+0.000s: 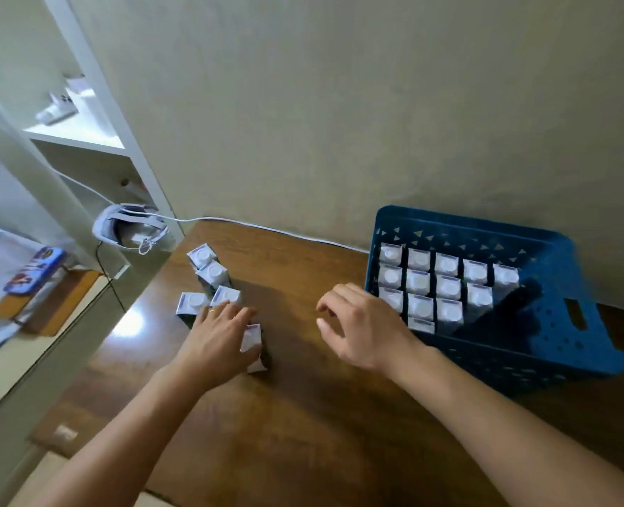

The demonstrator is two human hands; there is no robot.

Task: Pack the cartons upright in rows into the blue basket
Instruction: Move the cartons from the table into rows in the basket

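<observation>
While the left hand [218, 336] gripped one boxy white carton [252, 342] left of the perforated blue basket [574, 323] holding upright rows, the right hand [361, 323] hovered empty, fingers loosely curled, over the glossy wooden table [303, 415].

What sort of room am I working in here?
Probably a home room rather than a warehouse: a dark wooden table pushed against a plain beige wall, a white open shelf unit to the left, and a white headset with its cable beside it.

arms: bare, sleeveless | left grip [218, 336]: possibly gold ring
</observation>
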